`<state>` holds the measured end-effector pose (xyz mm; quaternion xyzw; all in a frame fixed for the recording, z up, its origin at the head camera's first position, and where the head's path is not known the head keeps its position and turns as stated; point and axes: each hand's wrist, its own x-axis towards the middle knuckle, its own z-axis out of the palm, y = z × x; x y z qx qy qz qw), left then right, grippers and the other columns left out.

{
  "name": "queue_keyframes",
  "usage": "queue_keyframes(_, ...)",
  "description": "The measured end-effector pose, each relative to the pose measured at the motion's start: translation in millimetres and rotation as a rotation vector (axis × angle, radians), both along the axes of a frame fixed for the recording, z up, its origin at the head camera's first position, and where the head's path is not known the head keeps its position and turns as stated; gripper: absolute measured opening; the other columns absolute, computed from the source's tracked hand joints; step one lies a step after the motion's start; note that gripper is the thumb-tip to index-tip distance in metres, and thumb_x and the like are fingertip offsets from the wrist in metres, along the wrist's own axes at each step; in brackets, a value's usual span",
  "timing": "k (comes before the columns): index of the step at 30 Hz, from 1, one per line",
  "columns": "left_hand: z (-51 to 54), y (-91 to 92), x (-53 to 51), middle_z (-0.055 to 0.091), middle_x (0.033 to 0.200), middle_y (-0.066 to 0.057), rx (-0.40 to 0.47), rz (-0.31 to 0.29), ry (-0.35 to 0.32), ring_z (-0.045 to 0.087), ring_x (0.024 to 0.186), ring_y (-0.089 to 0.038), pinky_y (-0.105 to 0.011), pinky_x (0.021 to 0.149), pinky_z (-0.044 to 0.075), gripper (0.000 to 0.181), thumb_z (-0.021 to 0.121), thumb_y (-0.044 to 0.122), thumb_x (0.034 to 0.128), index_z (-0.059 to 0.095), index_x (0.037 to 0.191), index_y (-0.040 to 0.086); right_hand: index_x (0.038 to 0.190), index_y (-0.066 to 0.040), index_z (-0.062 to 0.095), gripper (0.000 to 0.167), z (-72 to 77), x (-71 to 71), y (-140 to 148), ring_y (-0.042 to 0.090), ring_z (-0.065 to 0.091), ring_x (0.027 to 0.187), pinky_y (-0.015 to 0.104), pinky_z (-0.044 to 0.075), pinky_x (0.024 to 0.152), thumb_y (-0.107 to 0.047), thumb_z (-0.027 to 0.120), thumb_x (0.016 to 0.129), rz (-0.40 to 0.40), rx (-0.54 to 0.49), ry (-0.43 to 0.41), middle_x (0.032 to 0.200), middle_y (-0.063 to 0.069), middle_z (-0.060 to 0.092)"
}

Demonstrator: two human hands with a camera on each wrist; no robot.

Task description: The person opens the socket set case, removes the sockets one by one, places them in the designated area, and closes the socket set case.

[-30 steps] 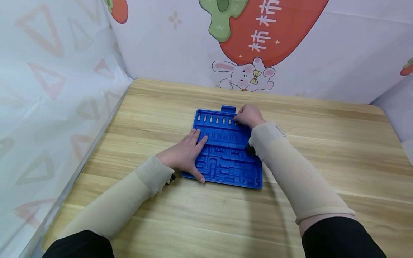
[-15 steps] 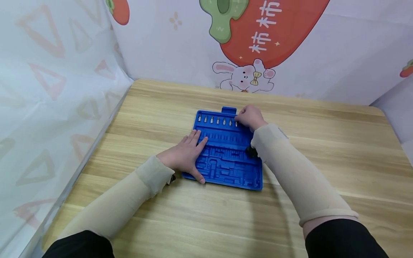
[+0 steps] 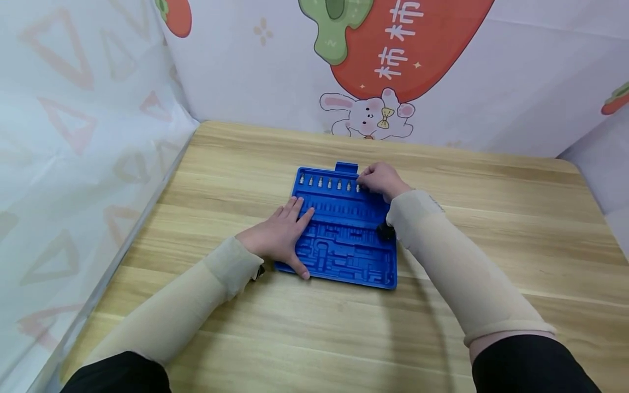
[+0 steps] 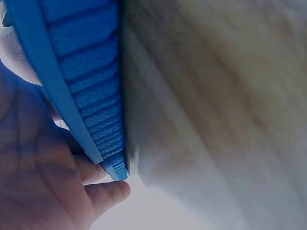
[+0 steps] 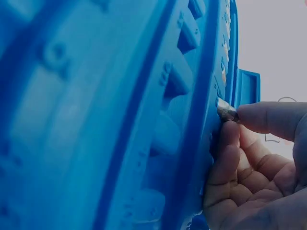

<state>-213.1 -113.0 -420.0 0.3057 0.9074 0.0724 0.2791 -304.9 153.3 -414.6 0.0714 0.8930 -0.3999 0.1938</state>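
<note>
A blue plastic tool case tray (image 3: 349, 256) with moulded slots lies flat on the wooden table. Along its far edge stands a row of several small silver bit sockets (image 3: 330, 183). My left hand (image 3: 275, 236) rests spread over the tray's left edge, fingers on the recesses and thumb at the near edge. At the row's right end, my right hand (image 3: 382, 180) pinches a silver bit socket (image 5: 225, 110) between thumb and fingertip, its base at a slot. The left wrist view shows the tray's side wall (image 4: 86, 81) beside the palm.
A blue latch tab (image 3: 346, 167) sticks out from the tray's far edge. Wood-grain table (image 3: 491, 218) surrounds the tray. Behind it hangs a white cloth (image 3: 236, 71) with cartoon prints, and another white sheet (image 3: 73, 191) hangs along the left side.
My right wrist has shifted slightly to the right, while its fingers stay at the right end of the row, where the last bit socket shows more. The left hand has not moved.
</note>
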Motion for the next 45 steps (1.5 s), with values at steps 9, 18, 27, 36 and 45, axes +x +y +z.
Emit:
queue_keyframes(9,2.3,-0.4,-0.4,-0.014,0.169,-0.024,-0.032,-0.020,0.002,-0.016,0.155,-0.038,-0.052,0.124,0.000,0.148,0.082,0.077,0.0665,-0.001,0.166,0.006,0.113,0.000,0.067,0.022,2.0,5.9,-1,0.024,0.054,0.096,0.032,0.046,0.086,-0.019,0.058,0.106,-0.111,-0.113,-0.002,0.103,0.011,0.060)
queue_keyframes(18,2.5,-0.5,0.4,-0.013,0.169,-0.024,-0.014,-0.011,-0.004,-0.016,0.155,-0.038,-0.052,0.124,-0.001,0.147,0.083,0.075,0.0665,0.000,0.166,0.006,0.120,0.002,0.062,0.025,3.0,9.1,14,0.020,0.056,0.095,0.029,0.052,0.089,-0.020,0.056,0.108,-0.181,-0.232,0.011,0.112,0.013,0.061)
queue_keyframes(27,-0.3,-0.3,0.4,-0.014,0.169,-0.023,0.000,-0.001,-0.002,-0.017,0.154,-0.037,-0.051,0.124,-0.002,0.147,0.084,0.075,0.0664,0.000,0.166,0.006,0.123,0.003,0.059,0.028,13.1,16.7,49,0.024,0.058,0.102,0.037,0.051,0.097,-0.020,0.053,0.110,-0.162,-0.248,-0.006,0.114,0.014,0.061)
queue_keyframes(36,0.8,1.6,0.9,-0.015,0.169,-0.023,-0.002,0.010,-0.009,-0.018,0.154,-0.036,-0.051,0.124,-0.001,0.148,0.084,0.075,0.0655,-0.001,0.166,0.007,0.126,0.008,0.055,0.031,14.3,22.1,94,0.013,0.060,0.089,0.025,0.055,0.084,-0.018,0.049,0.110,-0.114,-0.173,0.001,0.105,0.008,0.062)
queue_keyframes(45,-0.8,2.5,0.7,-0.015,0.169,-0.022,0.004,0.018,-0.015,-0.019,0.154,-0.036,-0.051,0.124,-0.001,0.148,0.085,0.074,0.0661,-0.001,0.166,0.007,0.121,0.010,0.057,0.030,6.2,29.3,129,0.005,0.058,0.081,0.021,0.054,0.074,-0.017,0.052,0.108,-0.116,-0.103,-0.003,0.095,-0.001,0.062)
